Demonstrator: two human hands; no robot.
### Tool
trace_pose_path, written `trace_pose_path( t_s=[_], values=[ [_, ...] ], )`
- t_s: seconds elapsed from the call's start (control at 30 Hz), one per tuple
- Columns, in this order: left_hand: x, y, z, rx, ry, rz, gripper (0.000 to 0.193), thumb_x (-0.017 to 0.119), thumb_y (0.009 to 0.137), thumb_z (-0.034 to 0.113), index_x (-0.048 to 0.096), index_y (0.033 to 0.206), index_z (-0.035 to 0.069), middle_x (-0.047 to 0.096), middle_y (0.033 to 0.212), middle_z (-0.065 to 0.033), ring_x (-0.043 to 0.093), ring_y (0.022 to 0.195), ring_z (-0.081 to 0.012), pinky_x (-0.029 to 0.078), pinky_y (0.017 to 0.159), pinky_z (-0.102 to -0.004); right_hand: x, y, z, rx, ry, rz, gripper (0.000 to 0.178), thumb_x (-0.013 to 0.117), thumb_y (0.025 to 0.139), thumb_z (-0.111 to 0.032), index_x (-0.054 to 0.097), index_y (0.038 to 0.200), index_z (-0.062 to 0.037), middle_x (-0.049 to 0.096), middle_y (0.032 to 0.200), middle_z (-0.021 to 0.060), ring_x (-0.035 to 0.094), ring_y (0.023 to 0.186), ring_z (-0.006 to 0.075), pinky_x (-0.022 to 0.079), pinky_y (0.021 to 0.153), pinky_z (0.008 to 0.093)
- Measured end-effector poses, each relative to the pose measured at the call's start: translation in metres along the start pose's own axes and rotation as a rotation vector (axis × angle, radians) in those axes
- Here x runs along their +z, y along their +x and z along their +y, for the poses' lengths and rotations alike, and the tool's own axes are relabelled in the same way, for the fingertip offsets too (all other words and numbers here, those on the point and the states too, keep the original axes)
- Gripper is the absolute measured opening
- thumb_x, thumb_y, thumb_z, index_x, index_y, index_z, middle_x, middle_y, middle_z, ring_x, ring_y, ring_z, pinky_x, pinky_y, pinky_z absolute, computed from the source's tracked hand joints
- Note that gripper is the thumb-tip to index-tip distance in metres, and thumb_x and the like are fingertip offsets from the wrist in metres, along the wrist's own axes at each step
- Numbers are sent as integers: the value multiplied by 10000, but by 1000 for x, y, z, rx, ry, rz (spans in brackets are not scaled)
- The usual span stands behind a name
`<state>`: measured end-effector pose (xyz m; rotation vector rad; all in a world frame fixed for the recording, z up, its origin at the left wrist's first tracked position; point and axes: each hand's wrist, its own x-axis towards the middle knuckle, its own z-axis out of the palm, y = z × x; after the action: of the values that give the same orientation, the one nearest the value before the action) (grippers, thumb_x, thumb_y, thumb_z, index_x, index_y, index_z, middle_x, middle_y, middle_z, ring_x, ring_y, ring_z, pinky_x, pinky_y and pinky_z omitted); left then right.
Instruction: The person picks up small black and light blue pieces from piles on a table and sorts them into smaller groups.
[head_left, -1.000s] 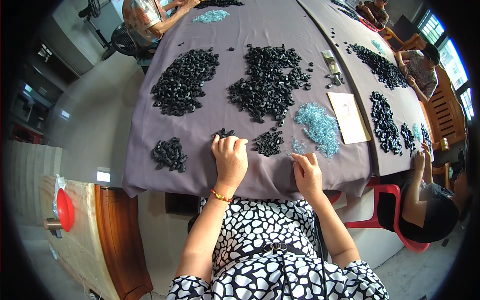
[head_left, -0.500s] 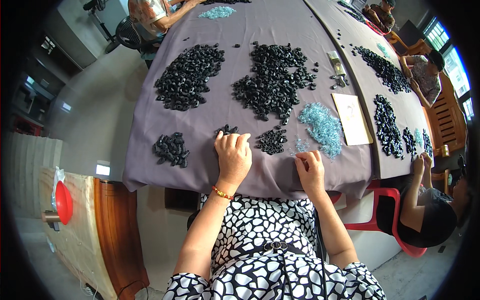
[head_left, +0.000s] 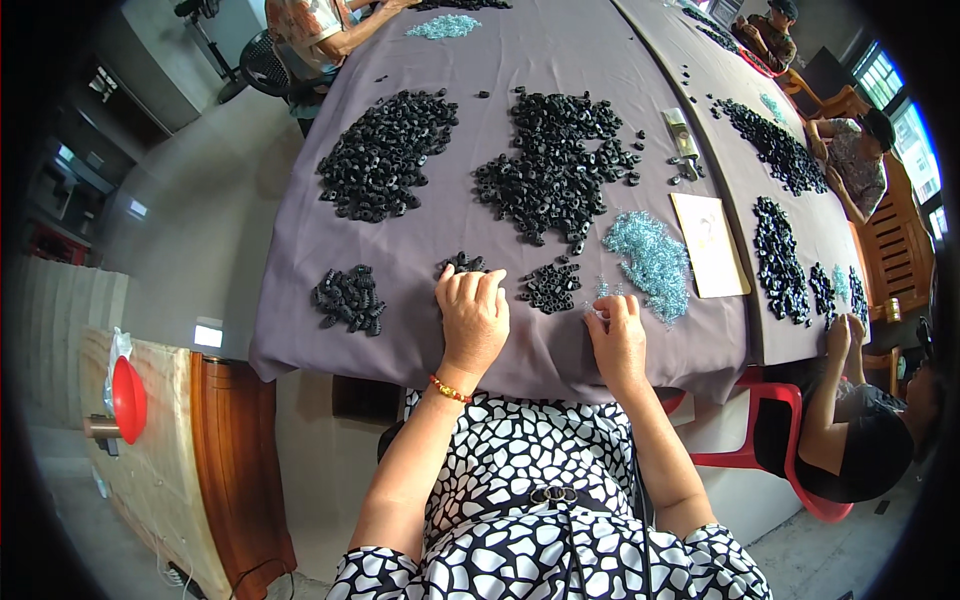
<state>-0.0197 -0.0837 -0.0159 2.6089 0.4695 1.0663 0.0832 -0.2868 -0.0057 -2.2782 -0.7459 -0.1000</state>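
Observation:
My left hand [head_left: 475, 318] rests at the near part of the cloth-covered table, fingers curled down against a small heap of black parts [head_left: 462, 264]. Its fingertips are hidden, so what they grip does not show. My right hand [head_left: 618, 345] is closed in a pinch beside a few loose clear-blue pieces [head_left: 608, 287]; a tiny pale piece seems to be between thumb and finger, too small to name. Between the hands lies a small pile of black ring-like parts [head_left: 551, 288]. A bigger heap of clear-blue pieces [head_left: 652, 265] spreads beyond my right hand.
Two large heaps of black parts [head_left: 388, 155] [head_left: 555, 165] lie farther back, with a smaller pile [head_left: 349, 300] at left. A pale card [head_left: 709, 245] and a tube [head_left: 683, 140] lie to the right. Several people sit around the tables; one [head_left: 860, 430] works at right on a red chair [head_left: 757, 430].
The view has shifted slightly, moving the table a little right and down in the picture. My right fingers have drawn in a little beside the loose clear-blue pieces; my left hand stays by its black heap.

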Motion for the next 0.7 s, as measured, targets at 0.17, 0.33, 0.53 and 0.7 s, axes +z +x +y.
trace_pose_path(
  t_s=[0.17,0.33,0.53,0.7],
  values=[
    [-1,0,-1,8,-6,13,252,686,853,75,652,1101,93,595,963,-61,574,990,-258,373,1101,-517,-6,2,-5,47,-39,-61,212,732,896,-149,592,1014,-43,583,1018,151,662,858,345,534,762,437],
    [0,-2,-1,-1,-13,33,274,691,852,71,643,1121,88,592,969,-65,581,975,-259,382,1093,-518,-6,3,1,77,-42,-120,211,734,894,-159,579,978,-43,589,1000,150,650,852,358,525,758,445],
    [0,-1,-1,-4,-19,51,271,685,868,68,635,1134,83,584,969,-70,587,980,-256,388,1091,-511,-12,3,0,76,-63,-183,230,730,892,-169,556,963,-38,590,991,158,638,846,374,516,762,457],
    [0,-1,-1,-2,-13,66,263,681,882,64,633,1141,77,583,978,-75,585,994,-263,396,1075,-494,-14,3,2,84,-43,-219,234,719,902,-173,540,951,-32,588,990,168,635,840,384,514,755,469]
  ],
)
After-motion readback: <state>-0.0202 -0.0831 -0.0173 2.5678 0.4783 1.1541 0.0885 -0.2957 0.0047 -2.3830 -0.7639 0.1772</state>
